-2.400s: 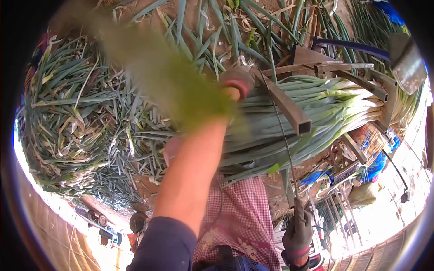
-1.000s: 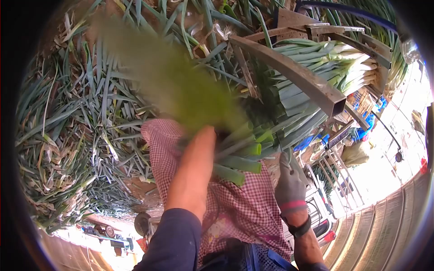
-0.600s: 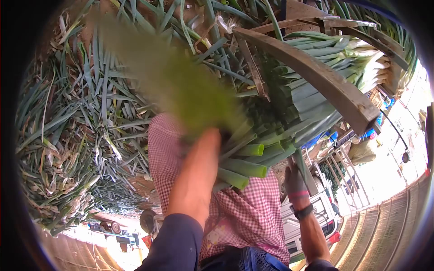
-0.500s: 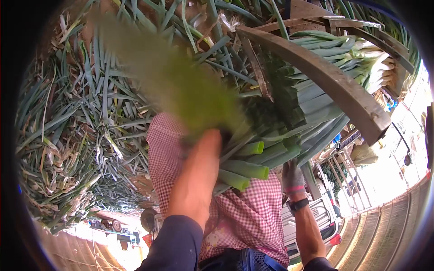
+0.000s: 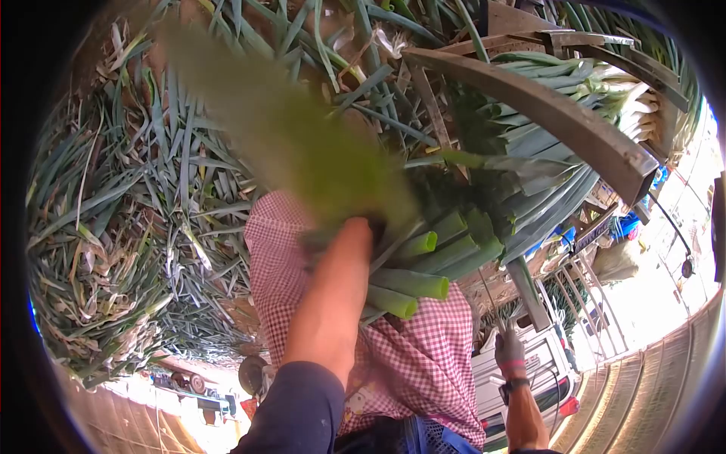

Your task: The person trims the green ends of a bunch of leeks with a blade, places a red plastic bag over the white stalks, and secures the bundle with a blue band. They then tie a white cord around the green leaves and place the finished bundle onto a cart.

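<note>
A bundle of long green onions (image 5: pixel 548 208) lies across the curved metal bars (image 5: pixel 529 102) of a stand, white root ends at the upper right. Cut green tops (image 5: pixel 416 284) point down in front of the checked apron. My left hand (image 5: pixel 376 225) is at the leaf side of the bundle; only a dark bit shows, and a blurred green patch hides its fingers. Below the bundle, my gloved right hand (image 5: pixel 511 349) is apart from the leaves. Its fingers look closed on a thin strand (image 5: pixel 488 291) that runs up toward the bundle.
Loose leaves and trimmings (image 5: pixel 128 227) cover the ground on the left. More green onions (image 5: pixel 643 38) lie behind the stand. A white vehicle (image 5: pixel 522 374) and a metal rack (image 5: pixel 594 303) stand at the lower right. A curved, ribbed wall (image 5: pixel 643 382) runs behind them.
My right hand has moved down and slightly right, away from under the bundle, and a thin strand now shows above it. My left arm has hardly moved.
</note>
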### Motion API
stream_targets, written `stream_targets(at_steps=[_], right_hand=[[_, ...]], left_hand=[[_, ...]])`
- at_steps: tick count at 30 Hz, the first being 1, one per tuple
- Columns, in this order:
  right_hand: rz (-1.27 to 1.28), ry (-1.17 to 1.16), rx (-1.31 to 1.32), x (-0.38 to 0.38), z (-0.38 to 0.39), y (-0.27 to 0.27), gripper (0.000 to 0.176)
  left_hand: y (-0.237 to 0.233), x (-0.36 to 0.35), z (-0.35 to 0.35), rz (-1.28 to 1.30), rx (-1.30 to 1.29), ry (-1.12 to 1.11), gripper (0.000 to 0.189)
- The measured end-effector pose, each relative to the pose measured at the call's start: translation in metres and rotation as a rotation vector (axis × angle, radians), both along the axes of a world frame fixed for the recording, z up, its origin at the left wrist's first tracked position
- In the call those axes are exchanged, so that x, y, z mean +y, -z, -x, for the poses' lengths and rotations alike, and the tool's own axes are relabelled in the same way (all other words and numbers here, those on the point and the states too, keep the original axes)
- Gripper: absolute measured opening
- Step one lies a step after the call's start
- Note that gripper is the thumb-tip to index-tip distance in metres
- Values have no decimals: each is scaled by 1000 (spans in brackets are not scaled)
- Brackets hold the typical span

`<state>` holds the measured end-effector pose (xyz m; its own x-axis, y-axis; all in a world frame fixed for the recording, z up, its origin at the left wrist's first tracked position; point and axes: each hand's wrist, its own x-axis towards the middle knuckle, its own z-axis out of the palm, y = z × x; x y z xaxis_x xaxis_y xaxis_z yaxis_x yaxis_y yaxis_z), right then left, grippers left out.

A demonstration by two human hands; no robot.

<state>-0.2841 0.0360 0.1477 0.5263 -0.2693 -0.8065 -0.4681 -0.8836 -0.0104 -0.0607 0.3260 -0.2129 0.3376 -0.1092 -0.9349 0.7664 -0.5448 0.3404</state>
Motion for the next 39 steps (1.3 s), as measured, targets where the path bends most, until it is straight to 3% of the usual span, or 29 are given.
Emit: stream_targets(at_steps=[3,4,7,10,13,16,19,23,26,30,33,36,39], right_hand=[[137,309,601,15,-29,-16,37],[-97,620,343,19,-18,-9,30],[-300,169,468,35,-65,20,22],[-202,431,578,99,-165,27,20],[-551,-563,-52,98,-143,43,31],[-472,-583,57,128,-188,12,35],[-517,-645,133,204,-240,2,46],[-441,-1018,106,314,-250,4,41],[-460,-1210,96,406,-226,-7,40],[-882,-1175,319,566,-130,-48,35],[-1086,-1103,557,665,-65,-87,31],[-1105,-1088,618,688,-74,-102,29],[-997,-1017,578,653,-85,-68,28]], left_hand=[[-4,11,12,-6,11,-53,44],[-6,16,16,-11,14,-78,44],[-14,31,27,-16,32,-133,44],[-23,50,42,-10,50,-205,43],[-36,69,55,0,57,-286,43],[-50,88,71,41,60,-381,42],[-70,116,89,69,38,-483,41],[-103,180,120,119,-10,-624,41],[-140,290,177,-16,-82,-678,40],[-256,517,337,-596,-62,-663,40],[-405,659,493,-1124,182,-643,39],[-533,705,606,-1391,505,-650,39],[-573,682,665,-1326,648,-700,38]])
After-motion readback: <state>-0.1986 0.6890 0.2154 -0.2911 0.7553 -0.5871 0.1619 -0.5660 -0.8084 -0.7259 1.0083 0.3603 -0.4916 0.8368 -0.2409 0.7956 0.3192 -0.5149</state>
